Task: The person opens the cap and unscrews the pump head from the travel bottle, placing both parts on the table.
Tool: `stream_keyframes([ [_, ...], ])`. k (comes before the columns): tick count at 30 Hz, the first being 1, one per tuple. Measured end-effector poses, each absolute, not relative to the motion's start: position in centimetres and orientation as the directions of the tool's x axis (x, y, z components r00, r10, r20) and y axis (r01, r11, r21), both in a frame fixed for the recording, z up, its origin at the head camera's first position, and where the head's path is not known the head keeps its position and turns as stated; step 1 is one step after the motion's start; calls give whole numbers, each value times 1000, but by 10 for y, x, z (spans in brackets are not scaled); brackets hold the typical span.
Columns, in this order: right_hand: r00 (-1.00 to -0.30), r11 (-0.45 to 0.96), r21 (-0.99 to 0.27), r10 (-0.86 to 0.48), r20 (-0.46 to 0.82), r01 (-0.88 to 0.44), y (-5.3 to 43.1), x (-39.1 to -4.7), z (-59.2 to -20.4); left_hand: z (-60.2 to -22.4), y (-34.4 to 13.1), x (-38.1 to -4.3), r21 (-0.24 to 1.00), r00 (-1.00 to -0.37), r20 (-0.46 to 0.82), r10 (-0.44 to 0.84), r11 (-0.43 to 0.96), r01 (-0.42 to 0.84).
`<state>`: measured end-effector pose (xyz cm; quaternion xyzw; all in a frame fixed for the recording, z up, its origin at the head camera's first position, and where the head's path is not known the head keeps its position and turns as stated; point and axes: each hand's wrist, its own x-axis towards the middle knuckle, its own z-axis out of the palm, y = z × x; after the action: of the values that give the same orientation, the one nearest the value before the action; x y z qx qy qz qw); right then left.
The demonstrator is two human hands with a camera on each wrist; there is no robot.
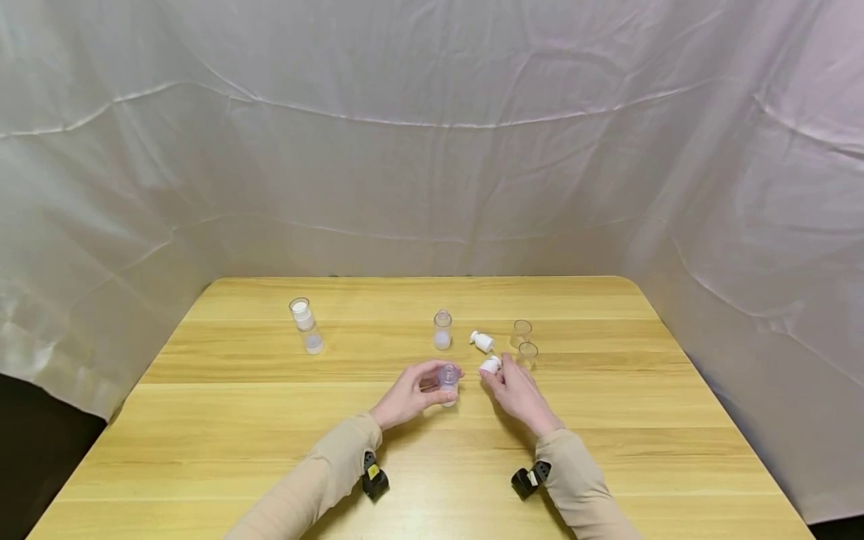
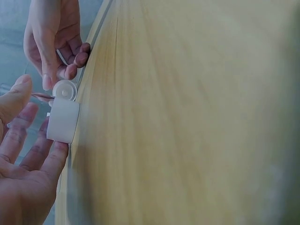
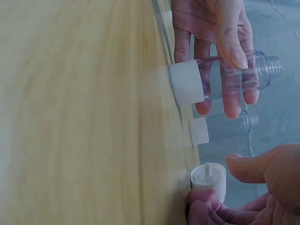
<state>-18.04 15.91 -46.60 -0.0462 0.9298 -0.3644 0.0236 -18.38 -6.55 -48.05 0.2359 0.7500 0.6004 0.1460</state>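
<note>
A clear bottle (image 1: 448,377) with a white base stands upright in my left hand (image 1: 412,394), thumb on one side and fingers behind it. The bottle's threaded neck (image 3: 273,67) is uncovered in the right wrist view. Across from it, my right hand (image 1: 518,394) pinches a white pump head (image 1: 490,365) low at the tabletop. That pump head (image 3: 209,180) lies on its side with its hollow end and small inner stem toward the left hand. Just behind, a second white pump head (image 1: 482,342) lies on the table.
Another uncapped clear bottle (image 1: 442,331) stands behind my left hand. Two clear caps (image 1: 522,331) sit beyond my right hand. An assembled bottle (image 1: 307,327) with white top and clear cap stands far left. Grey cloth (image 1: 432,172) hangs around the wooden table (image 1: 236,420).
</note>
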Motion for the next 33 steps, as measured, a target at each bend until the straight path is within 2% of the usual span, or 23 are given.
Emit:
stream_keyframes([
  [21, -990, 738, -666, -139, 8, -109, 165, -174, -464, -482, -66, -185, 961, -848, 70, 526, 191, 198],
  [33, -988, 743, -654, -147, 51, -144, 169, -169, -463, -474, -67, -190, 949, -877, 57, 478, 248, 196],
])
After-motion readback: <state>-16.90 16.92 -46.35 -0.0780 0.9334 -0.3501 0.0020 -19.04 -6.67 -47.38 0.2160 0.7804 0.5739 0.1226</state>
